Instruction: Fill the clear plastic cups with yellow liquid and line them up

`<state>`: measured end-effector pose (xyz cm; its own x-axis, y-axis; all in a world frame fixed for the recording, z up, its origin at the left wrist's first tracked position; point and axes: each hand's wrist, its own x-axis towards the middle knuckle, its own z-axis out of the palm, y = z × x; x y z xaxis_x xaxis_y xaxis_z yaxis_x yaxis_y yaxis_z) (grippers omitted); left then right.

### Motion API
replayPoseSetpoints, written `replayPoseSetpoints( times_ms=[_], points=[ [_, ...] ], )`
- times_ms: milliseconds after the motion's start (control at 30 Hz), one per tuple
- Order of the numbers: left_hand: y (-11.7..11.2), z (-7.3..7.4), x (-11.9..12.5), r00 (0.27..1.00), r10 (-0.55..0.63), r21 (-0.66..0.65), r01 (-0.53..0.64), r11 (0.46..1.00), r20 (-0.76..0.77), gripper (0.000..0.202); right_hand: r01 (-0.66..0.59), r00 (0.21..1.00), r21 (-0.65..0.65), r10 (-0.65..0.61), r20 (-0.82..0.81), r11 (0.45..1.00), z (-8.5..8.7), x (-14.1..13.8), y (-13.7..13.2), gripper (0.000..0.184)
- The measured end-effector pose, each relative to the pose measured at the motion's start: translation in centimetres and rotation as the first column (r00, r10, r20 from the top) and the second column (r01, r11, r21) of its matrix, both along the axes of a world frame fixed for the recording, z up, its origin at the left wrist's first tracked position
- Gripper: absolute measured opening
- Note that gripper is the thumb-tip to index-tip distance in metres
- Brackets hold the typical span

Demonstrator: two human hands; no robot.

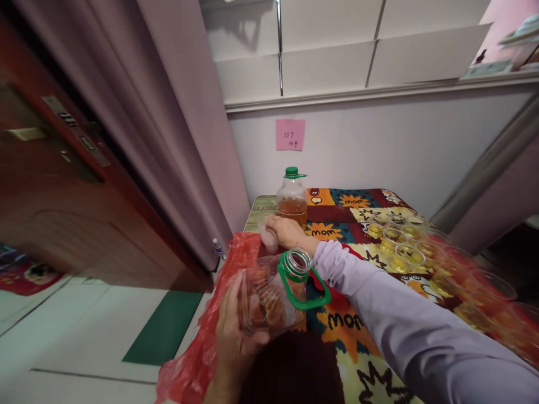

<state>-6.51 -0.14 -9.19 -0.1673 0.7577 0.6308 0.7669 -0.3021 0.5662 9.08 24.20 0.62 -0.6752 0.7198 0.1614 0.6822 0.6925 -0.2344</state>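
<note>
My left hand (233,336) is wrapped around the side of a clear plastic jug (269,306) in the lower middle of the view. The jug is tilted and uncapped, with a green carrying ring (314,303) around its neck. Farther forward, the fingers of my right hand (286,229) are closed on a translucent white plastic cup (268,238); its far side is partly hidden. Just behind that hand a second jug (292,202) stands upright, green-capped and part full of amber liquid. My right forearm passes over the patterned cloth, beyond the open jug's neck.
Several clear cups (410,254) of yellow liquid crowd the table's right side. A red plastic bag (202,331) drapes over the left edge. A patterned cloth (332,216) covers the table. A wall with a pink note (290,135) rises behind; a brown door (105,185) stands left.
</note>
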Motion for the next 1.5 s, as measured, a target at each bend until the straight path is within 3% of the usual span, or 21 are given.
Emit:
replayPoseSetpoints(
  times_ms=[200,433,600,733,833,933,1033,1167,1300,1500],
  points=[
    [-0.2,0.2,-0.1,0.999,-0.026,-0.053,0.024,0.998,-0.030,0.108,0.007,0.999,-0.020,-0.008,-0.034,1.000,-0.1,0.1,0.5,0.033],
    [0.2,0.3,0.0,0.998,-0.016,-0.022,0.015,1.000,-0.057,0.109,0.022,0.994,-0.029,-0.026,-0.109,0.999,0.2,0.4,0.7,0.027],
    [0.7,0.1,0.1,0.993,-0.056,-0.017,0.058,0.998,0.101,0.119,0.009,0.972,-0.014,-0.012,-0.233,1.000,0.4,0.5,0.8,0.019],
    [0.5,0.4,0.3,0.986,-0.060,-0.029,0.065,0.997,0.155,0.115,0.004,0.935,0.035,0.009,-0.355,0.999,1.6,0.7,0.8,0.017],
    [0.5,0.7,1.0,0.975,-0.068,0.003,0.069,0.998,0.212,0.111,0.005,0.891,0.094,0.038,-0.452,0.996,3.2,2.8,0.7,0.014],
    [0.8,0.9,1.8,0.940,-0.063,0.031,0.056,0.998,0.334,0.114,0.007,0.811,0.206,0.115,-0.574,0.978,3.9,7.4,0.1,0.012],
    [1.0,1.1,2.1,0.920,-0.031,-0.025,0.044,0.999,0.391,0.119,0.016,0.842,0.211,0.100,-0.530,0.977,1.8,13.3,-1.4,0.012],
    [1.0,1.6,1.9,0.936,0.021,-0.054,-0.002,0.999,0.351,0.119,0.114,0.925,0.083,-0.075,-0.372,0.990,-4.4,19.0,-3.9,0.015],
    [1.0,2.2,2.3,0.944,0.028,-0.035,-0.017,0.999,0.330,0.118,0.186,0.944,0.006,-0.177,-0.278,0.982,-9.3,21.0,-5.3,0.018],
    [1.3,3.1,3.5,0.934,0.006,-0.001,-0.006,1.000,0.358,0.114,0.238,0.929,-0.006,-0.230,-0.289,0.971,-11.1,21.3,-5.3,0.021]
  ],
)
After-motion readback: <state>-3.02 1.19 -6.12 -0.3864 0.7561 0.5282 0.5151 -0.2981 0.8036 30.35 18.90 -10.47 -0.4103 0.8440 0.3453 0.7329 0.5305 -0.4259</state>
